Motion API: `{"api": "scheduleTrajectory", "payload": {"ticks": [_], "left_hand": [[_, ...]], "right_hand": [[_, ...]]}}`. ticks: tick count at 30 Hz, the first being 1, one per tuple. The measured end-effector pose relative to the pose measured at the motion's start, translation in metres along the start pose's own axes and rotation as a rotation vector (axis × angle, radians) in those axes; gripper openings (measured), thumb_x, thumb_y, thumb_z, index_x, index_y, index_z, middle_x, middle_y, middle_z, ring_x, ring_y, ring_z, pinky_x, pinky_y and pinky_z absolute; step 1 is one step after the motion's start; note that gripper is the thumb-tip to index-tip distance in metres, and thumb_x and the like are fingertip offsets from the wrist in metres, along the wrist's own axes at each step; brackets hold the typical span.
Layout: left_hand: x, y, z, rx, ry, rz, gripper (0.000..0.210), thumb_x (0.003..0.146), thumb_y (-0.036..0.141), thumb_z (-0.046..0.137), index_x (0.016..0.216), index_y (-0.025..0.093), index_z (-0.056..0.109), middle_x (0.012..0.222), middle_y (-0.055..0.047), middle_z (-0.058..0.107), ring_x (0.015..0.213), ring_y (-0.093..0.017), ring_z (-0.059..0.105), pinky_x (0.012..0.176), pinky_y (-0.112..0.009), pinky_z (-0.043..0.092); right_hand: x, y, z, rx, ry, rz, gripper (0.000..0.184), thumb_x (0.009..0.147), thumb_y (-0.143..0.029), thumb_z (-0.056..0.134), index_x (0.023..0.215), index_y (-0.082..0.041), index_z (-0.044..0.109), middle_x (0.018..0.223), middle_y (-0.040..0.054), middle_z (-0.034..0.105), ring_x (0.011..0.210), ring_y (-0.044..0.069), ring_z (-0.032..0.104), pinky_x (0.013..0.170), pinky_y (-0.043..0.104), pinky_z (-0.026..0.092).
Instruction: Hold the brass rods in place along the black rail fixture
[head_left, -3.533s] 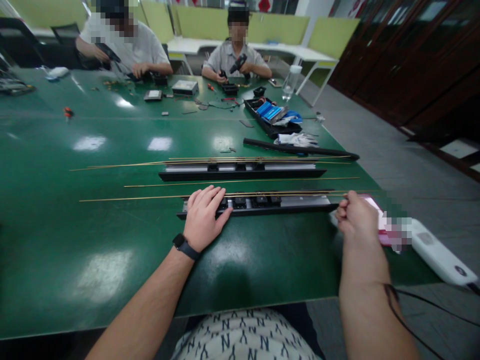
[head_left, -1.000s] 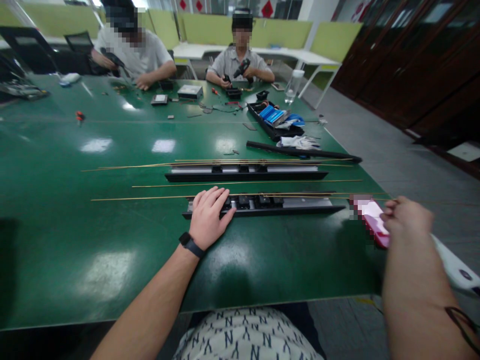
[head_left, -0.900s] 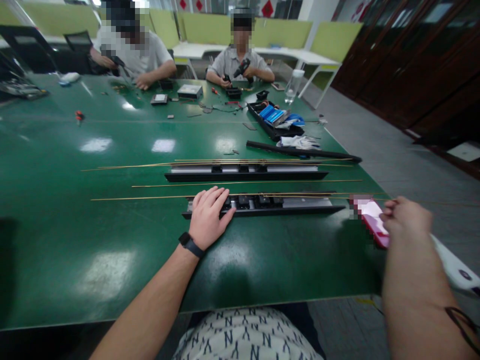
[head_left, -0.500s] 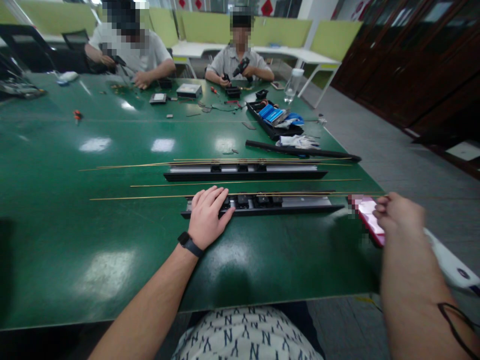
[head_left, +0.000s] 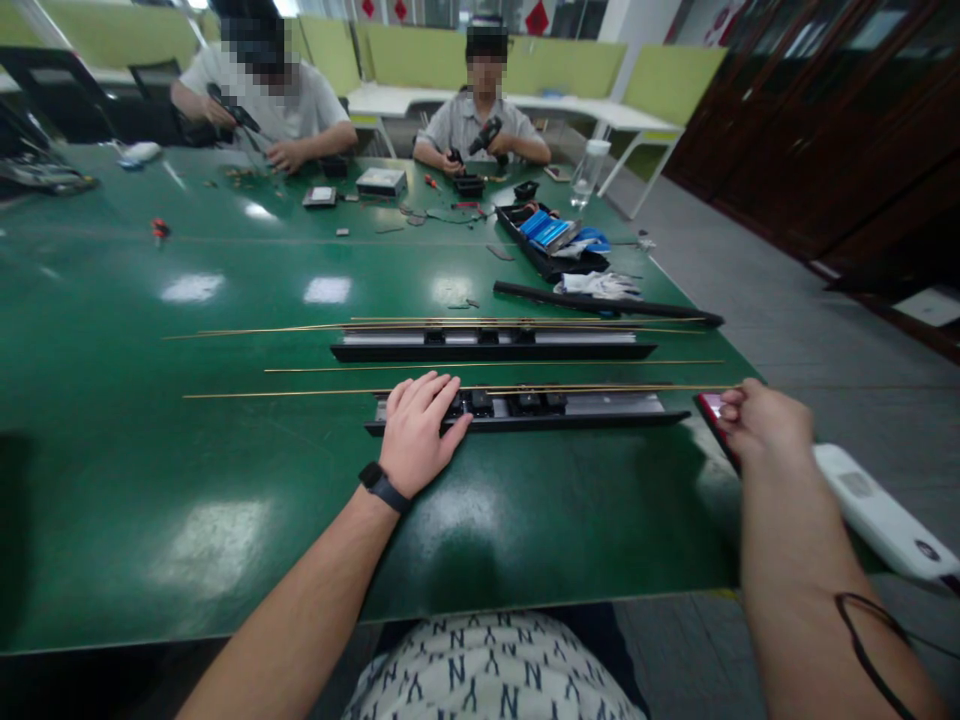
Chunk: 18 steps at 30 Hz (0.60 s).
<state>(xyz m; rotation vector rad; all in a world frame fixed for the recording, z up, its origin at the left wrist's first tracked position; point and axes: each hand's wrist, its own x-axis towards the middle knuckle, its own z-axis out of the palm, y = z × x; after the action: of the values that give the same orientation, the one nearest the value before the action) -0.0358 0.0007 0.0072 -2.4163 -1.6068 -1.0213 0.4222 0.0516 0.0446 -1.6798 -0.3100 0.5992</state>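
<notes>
Green and glossy, the tabletop (head_left: 225, 480) fills most of the view, with an office of yellow-green partitions and dark wooden cabinets behind it. My left hand (head_left: 418, 432) lies flat, palm down, its fingers (head_left: 439, 392) straight and close together over the left end of the near black rail (head_left: 525, 410), which lies crosswise in front of me at the middle of the tabletop. My right hand (head_left: 761, 420) sits at the right edge of the tabletop, just past the right end of that rail, its fingers curled and pinched around the right tip of a thin brass rod (head_left: 465, 390) that runs along the rail's far edge and on leftward past it. A red-edged phone (head_left: 712, 415) lies under this hand, and a white device (head_left: 881, 515) lies just beyond it, overhanging the edge. Farther back lie a second black rail (head_left: 491, 347) with more brass rods (head_left: 420, 325) alongside, then a long black bar (head_left: 607, 303), white gloves (head_left: 596, 283) and a black tray (head_left: 547, 245). Two seated people (head_left: 480, 130) work with tools at the far side.
</notes>
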Motion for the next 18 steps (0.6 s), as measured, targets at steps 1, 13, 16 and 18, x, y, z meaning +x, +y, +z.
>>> {"api": "scheduleTrajectory", "payload": {"ticks": [1, 13, 16, 18], "left_hand": [[0.0, 0.0, 0.0, -0.001, 0.0, -0.001, 0.046, 0.1, 0.041, 0.06, 0.142, 0.024, 0.061, 0.14, -0.011, 0.068, 0.138, -0.03, 0.057, 0.12, -0.051, 0.035], [0.0, 0.0, 0.0, -0.007, 0.009, -0.005, 0.044, 0.1, 0.04, 0.06, 0.142, 0.025, 0.062, 0.14, -0.01, 0.068, 0.137, -0.03, 0.057, 0.119, -0.052, 0.036], [0.0, 0.001, 0.0, -0.003, 0.006, -0.001, 0.044, 0.1, 0.04, 0.06, 0.141, 0.024, 0.062, 0.14, -0.01, 0.069, 0.137, -0.029, 0.058, 0.119, -0.051, 0.036], [0.0, 0.001, 0.0, -0.002, 0.003, 0.0, 0.045, 0.1, 0.041, 0.06, 0.141, 0.024, 0.061, 0.14, -0.01, 0.068, 0.137, -0.029, 0.058, 0.119, -0.051, 0.036]], "right_hand": [[-0.001, 0.001, 0.0, -0.001, -0.006, 0.001, 0.032, 0.094, -0.002, 0.051, 0.069, -0.021, 0.048, 0.059, -0.0023, 0.053, 0.039, 0.007, 0.037, 0.036, 0.022, 0.022], [-0.009, 0.006, 0.001, -0.024, -0.034, -0.023, 0.033, 0.091, -0.003, 0.055, 0.063, -0.02, 0.051, 0.057, 0.0008, 0.055, 0.039, 0.007, 0.038, 0.036, 0.022, 0.023], [-0.013, 0.007, 0.006, -0.035, -0.064, -0.032, 0.03, 0.092, -0.006, 0.058, 0.065, -0.019, 0.054, 0.057, 0.0012, 0.056, 0.039, 0.008, 0.037, 0.036, 0.023, 0.022], [-0.017, 0.008, 0.009, -0.038, -0.087, -0.035, 0.028, 0.092, -0.008, 0.06, 0.067, -0.019, 0.056, 0.056, 0.0008, 0.056, 0.039, 0.008, 0.037, 0.037, 0.023, 0.022]]}}
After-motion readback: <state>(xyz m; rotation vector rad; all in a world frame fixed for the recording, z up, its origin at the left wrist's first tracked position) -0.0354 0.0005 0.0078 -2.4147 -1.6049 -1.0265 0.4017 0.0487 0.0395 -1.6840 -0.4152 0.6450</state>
